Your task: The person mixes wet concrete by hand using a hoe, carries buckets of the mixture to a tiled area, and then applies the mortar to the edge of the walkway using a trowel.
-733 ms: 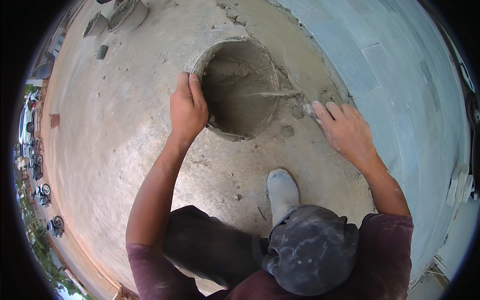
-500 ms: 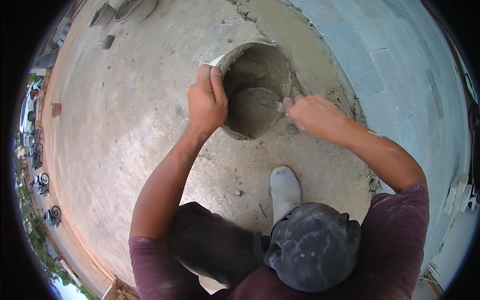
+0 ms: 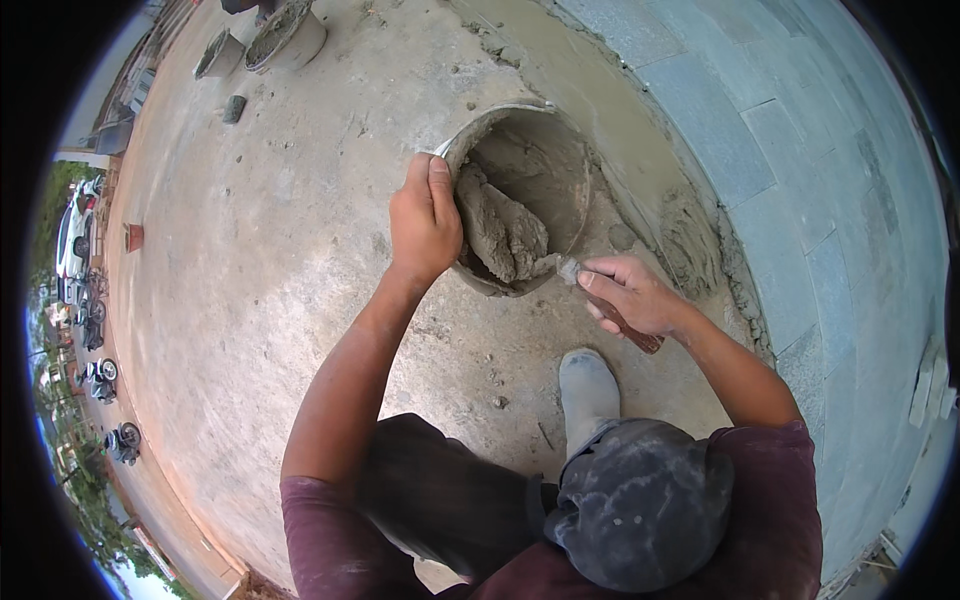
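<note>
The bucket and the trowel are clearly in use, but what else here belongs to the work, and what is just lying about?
In use:
left hand gripping the bucket rim
grey mortar inside
right hand holding the trowel
wet mortar along the stone paving

Lying about:
two tubs far off
small block
parked motorbikes

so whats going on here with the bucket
A person crouches on a concrete floor beside a grey tiled strip. The left hand grips the rim of a bucket and tips it toward them. The right hand holds a trowel by its wooden handle, the blade end reaching into the bucket at a lump of wet mortar. More mortar lies along the edge of the tiles. Two other tubs sit further off.
</note>
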`<control>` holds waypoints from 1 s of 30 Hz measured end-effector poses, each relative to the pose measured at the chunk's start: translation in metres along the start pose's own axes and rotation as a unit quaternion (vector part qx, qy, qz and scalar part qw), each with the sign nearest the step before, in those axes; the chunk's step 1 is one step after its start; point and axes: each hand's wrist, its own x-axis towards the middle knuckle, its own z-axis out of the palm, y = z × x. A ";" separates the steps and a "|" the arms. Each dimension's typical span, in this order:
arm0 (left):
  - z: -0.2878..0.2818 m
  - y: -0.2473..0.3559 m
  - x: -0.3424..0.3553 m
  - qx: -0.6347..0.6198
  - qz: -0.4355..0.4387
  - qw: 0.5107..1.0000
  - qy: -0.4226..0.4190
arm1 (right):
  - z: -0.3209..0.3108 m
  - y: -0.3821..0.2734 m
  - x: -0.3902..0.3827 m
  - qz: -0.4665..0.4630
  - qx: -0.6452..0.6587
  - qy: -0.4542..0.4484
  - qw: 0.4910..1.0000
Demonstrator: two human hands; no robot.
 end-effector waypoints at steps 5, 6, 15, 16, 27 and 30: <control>0.000 -0.020 0.002 -0.022 0.012 1.000 0.004 | -0.022 0.024 -0.053 -0.077 -0.037 0.153 0.985; -0.010 -0.028 -0.002 -0.015 -0.004 1.000 -0.003 | -0.021 0.031 -0.068 -0.083 -0.059 0.198 0.975; -0.020 -0.059 0.002 0.006 -0.069 0.996 0.048 | -0.043 0.131 -0.151 -0.010 -0.476 0.550 0.686; -0.021 -0.063 0.001 0.006 -0.076 0.996 0.046 | -0.046 0.137 -0.152 0.030 -0.500 0.545 0.672; -0.029 -0.085 -0.011 0.044 -0.107 0.992 0.038 | -0.049 0.140 -0.153 -0.011 -0.456 0.541 0.706; -0.042 -0.088 -0.012 0.061 -0.104 0.992 0.031 | -0.055 0.100 -0.134 0.012 -0.378 0.492 0.784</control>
